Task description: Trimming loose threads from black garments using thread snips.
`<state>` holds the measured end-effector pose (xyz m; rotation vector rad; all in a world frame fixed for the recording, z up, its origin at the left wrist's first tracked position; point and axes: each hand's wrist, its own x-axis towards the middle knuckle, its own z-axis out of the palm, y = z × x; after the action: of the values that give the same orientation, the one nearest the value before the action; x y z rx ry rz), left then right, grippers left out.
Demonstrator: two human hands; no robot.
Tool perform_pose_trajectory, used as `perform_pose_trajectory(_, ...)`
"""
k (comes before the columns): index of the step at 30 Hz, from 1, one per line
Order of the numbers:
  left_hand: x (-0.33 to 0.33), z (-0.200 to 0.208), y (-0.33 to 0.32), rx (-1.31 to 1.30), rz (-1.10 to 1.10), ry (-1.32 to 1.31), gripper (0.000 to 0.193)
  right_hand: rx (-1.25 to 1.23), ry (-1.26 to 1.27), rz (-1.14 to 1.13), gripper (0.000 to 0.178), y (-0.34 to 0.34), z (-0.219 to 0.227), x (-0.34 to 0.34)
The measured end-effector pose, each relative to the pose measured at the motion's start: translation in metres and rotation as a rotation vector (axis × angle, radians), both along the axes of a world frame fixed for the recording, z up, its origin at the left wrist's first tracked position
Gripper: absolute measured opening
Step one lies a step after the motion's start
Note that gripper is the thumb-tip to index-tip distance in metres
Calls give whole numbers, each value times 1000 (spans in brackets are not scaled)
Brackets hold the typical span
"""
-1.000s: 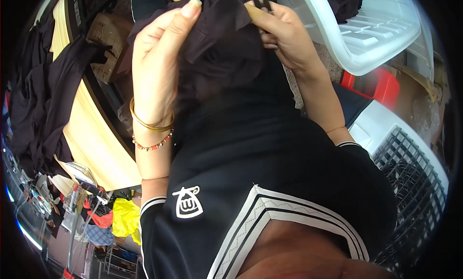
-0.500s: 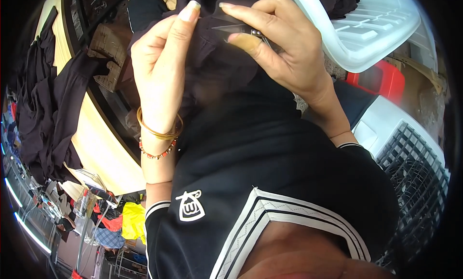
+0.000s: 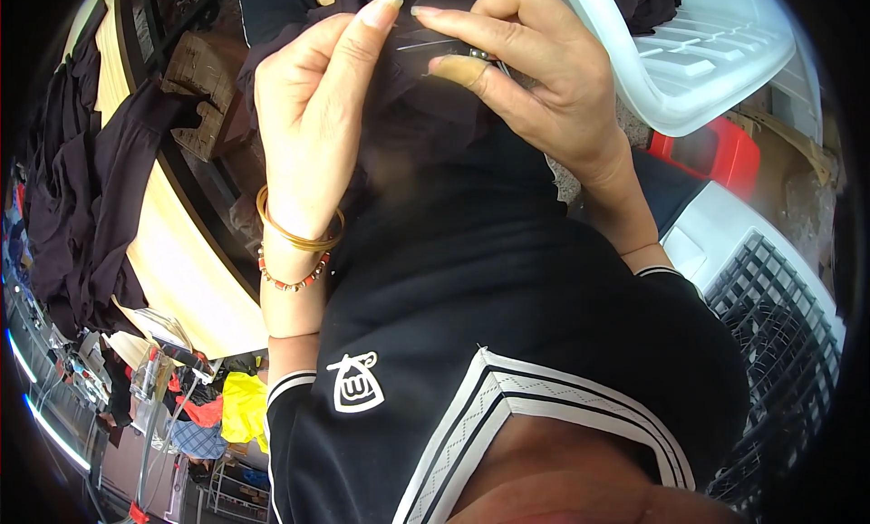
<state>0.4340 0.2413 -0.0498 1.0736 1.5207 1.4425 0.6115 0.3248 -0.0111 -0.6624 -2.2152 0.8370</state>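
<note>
Dark garment fabric [image 3: 408,125] lies across my lap and rises to both hands at the top of the view. My left hand [image 3: 313,98] is closed in a pinch on this fabric, thumb uppermost; the curled fingers hide most of the pinched part. In my right hand [image 3: 553,80] is a pair of small metal thread snips [image 3: 430,45], held between thumb and fingers. Their thin blades point left toward the left thumb and look closed together. A gap separates the blade tips from the left thumb. No thread can be made out.
A pale wooden table [image 3: 172,252] curves along the left, with dark garments [image 3: 82,216] draped over it. To the upper right stands a white plastic basket [image 3: 671,107] with dark cloth inside. Beyond it are a red object [image 3: 734,157] and a white chair [image 3: 716,234] with a grid panel.
The snips' blades were spread apart and now appear as one thin line. My left hand has shifted slightly right and up, closer to the snips; the right hand has moved very little.
</note>
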Motion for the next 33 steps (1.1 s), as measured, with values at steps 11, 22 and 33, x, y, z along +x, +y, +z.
perform_pose_trajectory(11,-2,-7,2,-40,26,-193,24,-120,184,80,26,9,-36,3)
perform_pose_trajectory(22,-27,-11,-9,-148,-326,-164,18,-233,248,-65,12,16,-45,21)
perform_pose_trajectory(33,-19,-4,-16,-120,-108,-371,20,-55,41,58,36,10,-42,8)
